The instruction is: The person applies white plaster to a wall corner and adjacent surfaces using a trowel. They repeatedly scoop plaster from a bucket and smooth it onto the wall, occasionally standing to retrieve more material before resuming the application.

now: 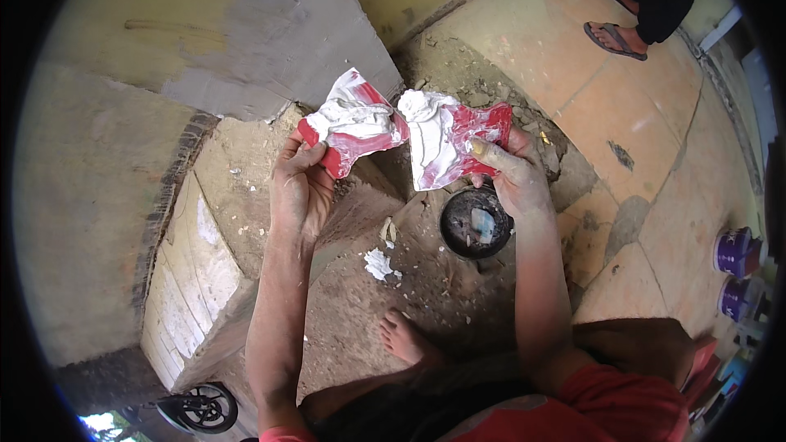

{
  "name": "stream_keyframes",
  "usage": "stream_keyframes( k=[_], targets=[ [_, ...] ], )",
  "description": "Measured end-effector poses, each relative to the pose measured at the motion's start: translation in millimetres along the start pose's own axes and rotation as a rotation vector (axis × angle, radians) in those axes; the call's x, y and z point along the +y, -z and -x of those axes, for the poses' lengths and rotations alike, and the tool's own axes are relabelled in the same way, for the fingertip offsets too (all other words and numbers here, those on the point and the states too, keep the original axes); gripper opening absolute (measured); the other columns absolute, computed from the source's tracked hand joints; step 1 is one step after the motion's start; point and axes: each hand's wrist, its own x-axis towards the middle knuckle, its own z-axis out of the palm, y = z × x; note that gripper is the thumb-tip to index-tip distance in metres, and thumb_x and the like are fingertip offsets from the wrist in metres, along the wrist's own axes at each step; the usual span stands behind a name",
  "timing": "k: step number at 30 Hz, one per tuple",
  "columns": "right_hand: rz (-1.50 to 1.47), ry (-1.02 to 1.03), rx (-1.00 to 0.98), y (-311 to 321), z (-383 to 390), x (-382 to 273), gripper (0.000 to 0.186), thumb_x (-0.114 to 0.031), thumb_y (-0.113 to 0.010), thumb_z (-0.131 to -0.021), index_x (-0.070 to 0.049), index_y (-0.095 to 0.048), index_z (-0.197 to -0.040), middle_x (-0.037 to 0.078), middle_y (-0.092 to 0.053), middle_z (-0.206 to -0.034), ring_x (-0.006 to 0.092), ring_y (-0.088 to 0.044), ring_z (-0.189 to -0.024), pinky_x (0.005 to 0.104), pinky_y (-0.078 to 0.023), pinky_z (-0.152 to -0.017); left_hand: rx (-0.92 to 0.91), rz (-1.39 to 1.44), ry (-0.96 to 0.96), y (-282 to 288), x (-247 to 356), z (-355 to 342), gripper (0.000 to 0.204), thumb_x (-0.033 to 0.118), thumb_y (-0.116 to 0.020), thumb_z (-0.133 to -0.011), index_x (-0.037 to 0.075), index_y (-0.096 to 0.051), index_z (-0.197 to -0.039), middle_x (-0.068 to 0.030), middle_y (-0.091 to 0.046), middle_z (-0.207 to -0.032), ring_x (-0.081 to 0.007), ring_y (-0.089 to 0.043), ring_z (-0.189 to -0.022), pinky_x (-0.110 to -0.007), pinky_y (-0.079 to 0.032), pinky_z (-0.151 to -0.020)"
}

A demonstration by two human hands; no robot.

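Observation:
My left hand [301, 176] is closed on the edge of a red putty scraper [359, 144] whose face carries thick white putty. Opposite it, my right hand [512, 168] pinches a second red scraper [483, 127], its near-left part heaped with white putty [430, 127]. Both flat blades are held up at chest front, their putty-covered edges close together; whether they touch is hard to tell. Under my right hand a round black bowl [457, 233] stands on the ground with a pale bluish piece inside.
A partly grey-coated wall corner [286, 41] rises ahead, above a rough concrete step [237, 188]. White putty scraps [378, 264] lie on the dirt floor. Another person's sandalled feet [618, 39] stand at the far right on tiles. Purple containers [737, 252] sit at the right edge.

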Motion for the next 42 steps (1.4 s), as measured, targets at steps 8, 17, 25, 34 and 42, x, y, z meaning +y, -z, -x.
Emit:
stream_keyframes(
  k=[8,17,25,34,42],
  targets=[
    [-0.082,-0.095,0.033,16,-28,42,0.020,-0.002,-0.068,-0.092,-0.002,-0.070,-0.112,0.009,-0.075,-0.104,0.0179,-0.074,-0.087,0.0364,-0.064,-0.070,0.037,0.051,-0.171,27,67,35,0.036,-0.009,-0.044,-0.099,-0.014,-0.046,-0.135,-0.0257,-0.061,-0.130,-0.0308,-0.067,-0.119,-0.039,-0.059,-0.105],
    [-0.410,-0.284,-0.081,7,-51,70,0.034,-0.002,-0.058,-0.092,0.000,-0.061,-0.125,0.017,-0.071,-0.113,0.0313,-0.073,-0.099,0.0523,-0.066,-0.077,0.061,0.092,-0.199,26,96,96,0.043,-0.009,-0.048,-0.096,-0.016,-0.042,-0.138,-0.0283,-0.059,-0.133,-0.0323,-0.066,-0.122,-0.042,-0.057,-0.108],
    [-0.285,-0.378,-0.339,-34,-115,-9,0.038,-0.008,-0.057,-0.094,0.005,-0.054,-0.130,0.019,-0.066,-0.123,0.0333,-0.070,-0.109,0.0546,-0.062,-0.089,0.093,0.071,-0.076,26,95,110,0.035,-0.010,-0.046,-0.096,-0.013,-0.044,-0.132,-0.0278,-0.063,-0.123,-0.0320,-0.071,-0.111,-0.042,-0.063,-0.098],
    [0.498,0.377,-0.498,-75,-79,-97,0.036,0.001,-0.066,-0.093,0.001,-0.065,-0.129,0.016,-0.070,-0.121,0.0284,-0.069,-0.112,0.0413,-0.057,-0.097,-0.098,0.187,0.258,-14,31,38,0.036,-0.008,-0.043,-0.097,-0.013,-0.048,-0.132,-0.0249,-0.063,-0.125,-0.0300,-0.069,-0.115,-0.040,-0.058,-0.106],
    [0.992,1.224,-0.569,4,-87,-67,0.032,-0.025,-0.084,-0.083,-0.021,-0.080,-0.115,0.008,-0.069,-0.123,0.0341,-0.064,-0.118,0.0452,-0.056,-0.099,-0.097,0.124,0.257,-91,18,-1,0.040,-0.009,-0.042,-0.094,-0.011,-0.051,-0.133,-0.0234,-0.064,-0.126,-0.0307,-0.070,-0.113,-0.042,-0.061,-0.102]
  ],
)
